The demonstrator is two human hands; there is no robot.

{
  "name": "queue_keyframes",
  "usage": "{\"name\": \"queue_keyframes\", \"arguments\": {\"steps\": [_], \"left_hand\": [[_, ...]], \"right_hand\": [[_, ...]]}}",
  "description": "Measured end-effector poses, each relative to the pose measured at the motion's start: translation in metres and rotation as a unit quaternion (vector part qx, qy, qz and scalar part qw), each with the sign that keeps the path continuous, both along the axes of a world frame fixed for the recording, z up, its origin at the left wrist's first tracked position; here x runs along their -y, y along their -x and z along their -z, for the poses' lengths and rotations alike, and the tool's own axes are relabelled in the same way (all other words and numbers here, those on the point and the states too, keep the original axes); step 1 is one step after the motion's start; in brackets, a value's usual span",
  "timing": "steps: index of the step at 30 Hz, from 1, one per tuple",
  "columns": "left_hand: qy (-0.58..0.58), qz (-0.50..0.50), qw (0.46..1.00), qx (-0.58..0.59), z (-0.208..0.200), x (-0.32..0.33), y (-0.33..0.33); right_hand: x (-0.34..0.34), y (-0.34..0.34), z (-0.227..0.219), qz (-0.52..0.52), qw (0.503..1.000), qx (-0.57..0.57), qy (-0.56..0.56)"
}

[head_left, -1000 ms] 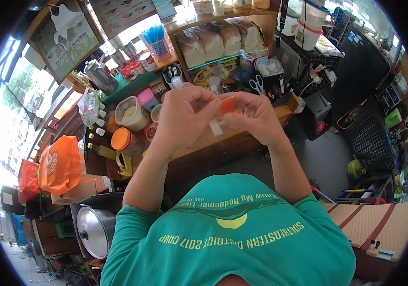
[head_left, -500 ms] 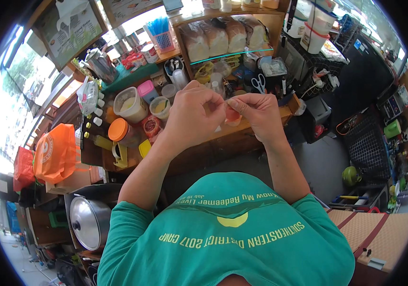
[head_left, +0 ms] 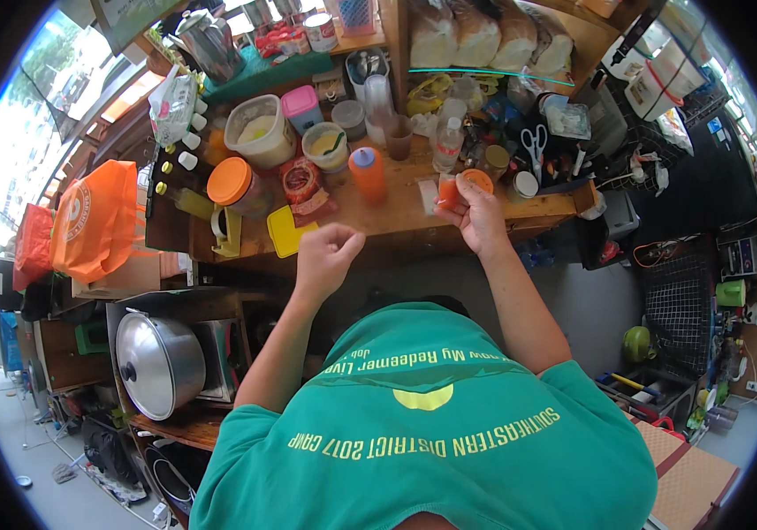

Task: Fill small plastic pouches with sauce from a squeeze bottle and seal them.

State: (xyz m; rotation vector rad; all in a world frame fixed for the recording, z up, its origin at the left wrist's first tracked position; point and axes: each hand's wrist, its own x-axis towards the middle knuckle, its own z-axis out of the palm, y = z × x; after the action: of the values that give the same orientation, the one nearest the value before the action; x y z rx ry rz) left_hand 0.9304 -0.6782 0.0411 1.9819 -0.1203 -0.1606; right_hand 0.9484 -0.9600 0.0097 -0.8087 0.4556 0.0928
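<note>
My right hand (head_left: pixel 483 217) pinches a small clear plastic bag of orange-red sauce (head_left: pixel 447 192) over the counter's front edge. Apart from it on the left, my left hand (head_left: pixel 330 258) is closed with curled fingers in front of the counter; nothing shows in it. Between the hands, farther back, an orange squeeze bottle (head_left: pixel 368 177) with a bluish cap stands upright on the wooden counter (head_left: pixel 400 215). Just behind the sauce bag are an orange lid (head_left: pixel 478 181) and a clear bottle (head_left: pixel 449 144). A yellow lid (head_left: pixel 288 231) lies nearest my left hand.
Along the counter's left stand an orange-lidded jar (head_left: pixel 235 184), a white tub (head_left: pixel 259 131), a red packet (head_left: pixel 306 189) and a tub with a green spoon (head_left: pixel 325 147). Scissors (head_left: pixel 533 150) stand at the right. Bread loaves (head_left: pixel 474 37) fill the shelf behind. A lidded pot (head_left: pixel 159 364) sits lower left.
My hands, earlier together at the sauce bag, have come apart. My left hand has dropped down toward me, while the right keeps the bag. The view has shifted, showing more of the counter.
</note>
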Motion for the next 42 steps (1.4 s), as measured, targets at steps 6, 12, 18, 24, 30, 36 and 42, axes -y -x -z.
{"name": "queue_keyframes", "arguments": {"steps": [6, 12, 18, 24, 30, 36, 42], "left_hand": [[0.015, -0.083, 0.992, -0.091, 0.105, -0.053, 0.017], [-0.035, -0.056, 0.994, -0.091, 0.131, -0.079, 0.006], [-0.07, 0.021, 0.996, -0.046, 0.113, -0.069, -0.026], [-0.021, 0.097, 0.995, 0.0, 0.044, -0.033, -0.058], [0.043, 0.105, 0.976, 0.188, -0.031, 0.022, -0.094], [0.035, 0.158, 0.967, 0.197, -0.026, 0.029, -0.1], [-0.018, 0.161, 0.982, 0.094, 0.036, 0.008, -0.088]], "right_hand": [[-0.022, -0.027, 0.099, -0.018, 0.999, -0.022, 0.024], [-0.043, -0.055, 0.108, 0.011, 0.999, -0.029, 0.033], [-0.052, -0.082, 0.097, 0.061, 0.998, 0.022, 0.011], [-0.056, -0.06, 0.04, 0.033, 0.995, 0.091, 0.019], [-0.08, -0.031, -0.029, -0.044, 0.986, 0.134, 0.09], [-0.076, -0.026, -0.025, -0.058, 0.975, 0.137, 0.166], [-0.052, -0.019, 0.041, -0.079, 0.97, -0.02, 0.227]]}}
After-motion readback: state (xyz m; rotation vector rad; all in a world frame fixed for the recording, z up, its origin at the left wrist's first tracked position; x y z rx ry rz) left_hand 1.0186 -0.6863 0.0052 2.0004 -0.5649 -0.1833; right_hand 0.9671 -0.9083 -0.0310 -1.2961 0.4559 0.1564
